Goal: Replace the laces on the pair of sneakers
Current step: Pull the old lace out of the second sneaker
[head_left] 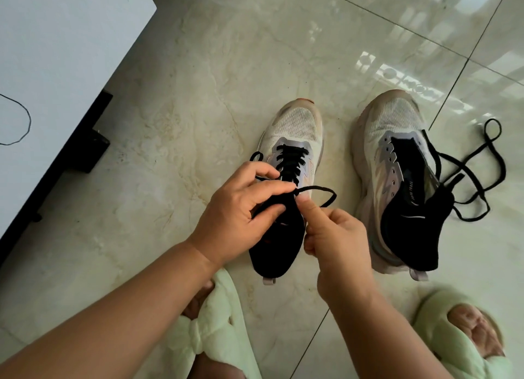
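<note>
Two pale mesh sneakers with black collars stand on the floor, toes pointing away. The left sneaker (295, 129) has a black lace (292, 159) threaded through its eyelets. My left hand (241, 211) pinches one end of that lace over the shoe's tongue. My right hand (337, 237) pinches the other end, which loops out to the right (329, 194). The right sneaker (391, 140) has bare eyelets and an open tongue. A loose black lace (482, 166) lies tangled on the floor against its right side.
A white cabinet (56, 66) on dark feet fills the upper left, with a thin dark cord (27, 117) on top. My feet in pale green fluffy slippers (215, 316) (459, 336) are at the bottom. The floor is glossy marble tile (198, 95).
</note>
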`<move>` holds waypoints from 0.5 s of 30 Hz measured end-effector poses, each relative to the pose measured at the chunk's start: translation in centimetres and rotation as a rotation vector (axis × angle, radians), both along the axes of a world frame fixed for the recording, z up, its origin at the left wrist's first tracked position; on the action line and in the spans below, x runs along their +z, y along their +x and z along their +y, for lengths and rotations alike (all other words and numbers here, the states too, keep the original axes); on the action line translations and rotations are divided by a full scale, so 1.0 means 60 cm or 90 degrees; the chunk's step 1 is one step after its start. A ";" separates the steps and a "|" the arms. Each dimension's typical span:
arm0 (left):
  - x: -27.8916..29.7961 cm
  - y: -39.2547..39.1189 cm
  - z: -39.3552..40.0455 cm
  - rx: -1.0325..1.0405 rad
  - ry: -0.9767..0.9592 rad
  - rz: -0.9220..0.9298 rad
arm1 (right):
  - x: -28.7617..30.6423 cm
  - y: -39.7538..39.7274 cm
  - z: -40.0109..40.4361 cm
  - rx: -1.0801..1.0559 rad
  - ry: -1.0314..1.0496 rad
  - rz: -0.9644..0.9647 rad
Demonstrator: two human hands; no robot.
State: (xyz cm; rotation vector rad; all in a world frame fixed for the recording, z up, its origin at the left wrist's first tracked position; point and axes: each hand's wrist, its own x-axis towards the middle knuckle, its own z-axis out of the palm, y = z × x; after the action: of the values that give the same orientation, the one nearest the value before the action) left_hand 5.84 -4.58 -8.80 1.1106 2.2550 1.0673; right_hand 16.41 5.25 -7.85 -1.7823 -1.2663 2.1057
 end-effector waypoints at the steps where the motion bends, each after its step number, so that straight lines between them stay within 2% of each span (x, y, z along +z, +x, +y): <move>1: -0.001 -0.001 0.001 0.009 0.001 -0.009 | 0.000 -0.003 0.005 0.001 0.000 0.015; 5: -0.004 -0.004 0.002 0.016 -0.002 -0.012 | -0.002 -0.009 0.013 0.042 0.006 0.033; 7: -0.006 -0.005 0.002 0.014 -0.006 -0.003 | -0.007 -0.009 0.014 0.083 0.086 0.025; 10: -0.007 -0.005 0.002 0.010 -0.012 0.019 | -0.020 -0.002 0.020 0.172 0.284 -0.048; 15: -0.009 -0.004 0.001 0.014 -0.008 0.032 | -0.053 0.010 0.027 0.217 0.377 -0.129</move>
State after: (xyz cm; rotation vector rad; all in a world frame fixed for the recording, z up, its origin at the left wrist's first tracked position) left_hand 5.63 -4.50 -9.35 1.1218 2.3151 1.0437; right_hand 17.01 6.87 -11.04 -1.6120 -2.0990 1.4478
